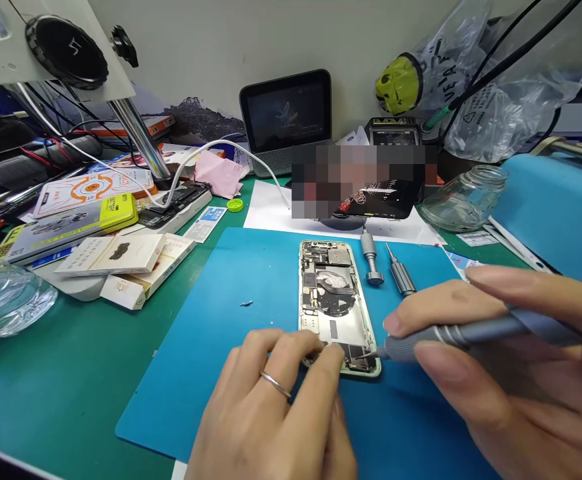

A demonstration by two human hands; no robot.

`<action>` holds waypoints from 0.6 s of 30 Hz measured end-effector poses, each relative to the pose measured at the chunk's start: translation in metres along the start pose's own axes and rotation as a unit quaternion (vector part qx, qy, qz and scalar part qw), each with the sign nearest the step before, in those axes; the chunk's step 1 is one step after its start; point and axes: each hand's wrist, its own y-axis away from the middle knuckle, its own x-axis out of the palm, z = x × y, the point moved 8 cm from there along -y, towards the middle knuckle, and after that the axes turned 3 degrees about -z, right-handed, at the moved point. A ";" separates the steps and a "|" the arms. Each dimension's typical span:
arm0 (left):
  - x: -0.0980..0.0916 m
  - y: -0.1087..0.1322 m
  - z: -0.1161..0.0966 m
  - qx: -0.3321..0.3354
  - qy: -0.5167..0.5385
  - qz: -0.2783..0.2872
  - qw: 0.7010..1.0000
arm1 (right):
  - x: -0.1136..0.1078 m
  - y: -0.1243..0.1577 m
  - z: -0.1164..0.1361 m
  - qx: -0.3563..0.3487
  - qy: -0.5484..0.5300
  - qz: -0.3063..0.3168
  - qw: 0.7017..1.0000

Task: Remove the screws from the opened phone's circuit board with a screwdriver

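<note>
An opened smartphone (338,303) with its inner boards and parts exposed lies on the blue mat (201,320). My left hand (281,407), a ring on one finger, is closed at the phone's lower left corner; its fingertips press on the bottom part and hide it. Pinched in my right hand (501,360) is a grey precision screwdriver (435,340), held nearly level. Its thin tip points left onto the lower right part of the phone's inside. Two more precision screwdrivers, one silver (371,257) and one darker (401,272), rest right of the phone.
A tiny metal piece (247,304) lies on the mat, left of the phone. Boxes (111,253) and a battery pack (71,223) crowd the left side under a microscope stand (141,137). A glass jar (465,197) and a smart display (287,117) stand behind.
</note>
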 end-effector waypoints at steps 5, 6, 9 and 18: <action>0.005 0.002 -0.002 0.048 -0.046 -0.004 0.998 | 0.007 0.003 -0.005 -0.004 0.005 0.047 0.999; 0.005 0.001 -0.003 0.055 -0.050 -0.001 0.997 | 0.008 0.004 -0.006 -0.005 0.009 0.052 0.999; 0.004 0.000 -0.003 0.067 -0.062 0.011 0.996 | 0.008 0.006 -0.007 -0.010 0.028 0.066 0.997; 0.000 -0.002 -0.005 0.093 -0.099 0.048 0.990 | 0.013 0.002 -0.007 -0.029 0.079 0.094 0.992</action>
